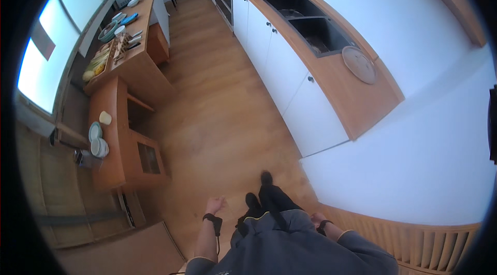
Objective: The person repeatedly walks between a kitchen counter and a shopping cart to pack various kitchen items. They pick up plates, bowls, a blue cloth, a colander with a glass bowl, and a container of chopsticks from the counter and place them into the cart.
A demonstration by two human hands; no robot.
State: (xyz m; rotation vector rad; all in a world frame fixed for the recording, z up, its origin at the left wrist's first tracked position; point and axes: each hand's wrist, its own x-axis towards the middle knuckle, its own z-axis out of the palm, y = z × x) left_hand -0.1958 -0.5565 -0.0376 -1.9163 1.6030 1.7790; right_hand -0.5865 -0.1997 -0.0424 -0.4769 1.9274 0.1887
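Observation:
My left hand (pixel 216 204) hangs beside my body above the wooden floor, its fingers loosely curled in with nothing visible in them. A black band with a small device (pixel 212 221) is strapped round that wrist. On the other side, my right hand (pixel 317 218) hangs close to my hip, and its fingers are mostly hidden. That wrist carries a black band (pixel 323 227) too. Neither hand touches any kitchen item. Nearest to the left hand is a low wooden cabinet (pixel 115 158) bearing stacked pale bowls (pixel 99 147) and a cream cup (pixel 105 117).
A white-fronted counter (pixel 331 88) on the right holds a dark double sink (pixel 321 34) and a round lid-like disc (pixel 359 64). Along the left, a wooden counter (pixel 142 60) carries vegetables (pixel 97 65), knives and bowls. A slatted wooden panel (pixel 414 241) stands at lower right.

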